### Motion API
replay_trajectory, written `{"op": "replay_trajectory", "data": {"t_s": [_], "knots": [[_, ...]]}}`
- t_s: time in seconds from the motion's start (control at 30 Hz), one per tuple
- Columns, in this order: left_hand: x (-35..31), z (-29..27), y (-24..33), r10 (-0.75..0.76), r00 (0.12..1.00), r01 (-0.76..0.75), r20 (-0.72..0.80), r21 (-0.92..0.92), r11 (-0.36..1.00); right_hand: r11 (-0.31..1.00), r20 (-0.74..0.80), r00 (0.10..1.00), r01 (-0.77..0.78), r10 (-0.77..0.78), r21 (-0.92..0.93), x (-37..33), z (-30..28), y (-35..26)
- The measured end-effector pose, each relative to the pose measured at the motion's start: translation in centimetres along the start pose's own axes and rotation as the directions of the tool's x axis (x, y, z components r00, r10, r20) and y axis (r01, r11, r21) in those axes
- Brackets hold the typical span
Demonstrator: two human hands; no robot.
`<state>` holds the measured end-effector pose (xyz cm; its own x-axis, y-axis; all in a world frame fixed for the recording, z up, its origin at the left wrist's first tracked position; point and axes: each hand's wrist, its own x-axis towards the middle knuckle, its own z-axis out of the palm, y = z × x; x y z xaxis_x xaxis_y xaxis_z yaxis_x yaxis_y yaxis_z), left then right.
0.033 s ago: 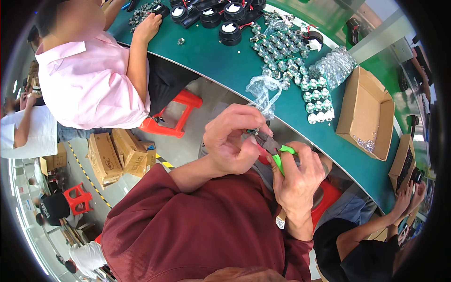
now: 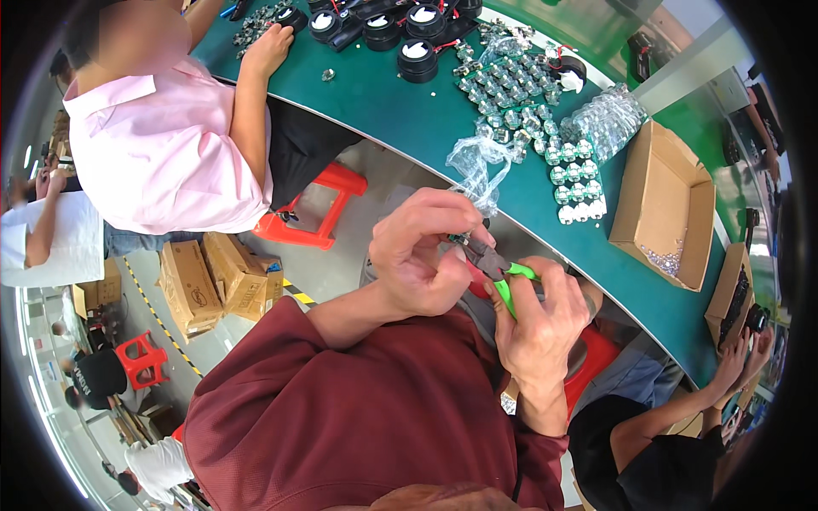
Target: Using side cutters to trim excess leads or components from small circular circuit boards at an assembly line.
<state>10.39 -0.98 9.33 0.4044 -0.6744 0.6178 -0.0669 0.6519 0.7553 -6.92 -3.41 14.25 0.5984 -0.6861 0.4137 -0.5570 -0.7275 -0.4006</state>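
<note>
My left hand (image 2: pixel 417 255) is closed in a pinch on a small circuit board (image 2: pixel 458 239), of which only a bit of green and metal shows between the fingertips. My right hand (image 2: pixel 544 319) grips cutting pliers (image 2: pixel 488 262) with bright green handles. Their dark jaws point left and reach the board at my left fingertips; whether they bite on it I cannot tell. Both hands are above my lap, just off the table's near edge. Beyond them on the green table (image 2: pixel 375 115), a crumpled clear plastic bag (image 2: pixel 481 166) lies by the edge.
Panels of small circuit boards (image 2: pixel 579 183) and bubble wrap (image 2: pixel 607 119) lie ahead. An open cardboard box (image 2: pixel 665 204) with small clear pieces stands to the right. Black round parts (image 2: pixel 417 61) sit at the back. Co-workers sit left, near a red stool (image 2: pixel 319 209), and right.
</note>
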Motion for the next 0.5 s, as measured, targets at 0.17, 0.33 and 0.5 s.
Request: {"op": "replay_trajectory", "data": {"t_s": [0.17, 0.33, 0.5], "knots": [[0.08, -0.14, 0.05, 0.005, 1.000, -0.005, 0.012, -0.003, 1.000, 0.999, -0.016, 1.000, 0.007, -0.007, 0.035, -0.20, 0.23, 0.21], [0.09, -0.14, 0.20, -0.004, 1.000, 0.004, 0.001, -0.015, 1.000, 1.000, 0.013, 1.000, -0.012, 0.012, 0.016, -0.34, 0.17, 0.05], [0.03, -0.26, 0.13, -0.013, 1.000, 0.013, -0.012, -0.011, 1.000, 1.000, -0.013, 1.000, -0.001, 0.002, 0.024, -0.02, 0.33, 0.05]]}}
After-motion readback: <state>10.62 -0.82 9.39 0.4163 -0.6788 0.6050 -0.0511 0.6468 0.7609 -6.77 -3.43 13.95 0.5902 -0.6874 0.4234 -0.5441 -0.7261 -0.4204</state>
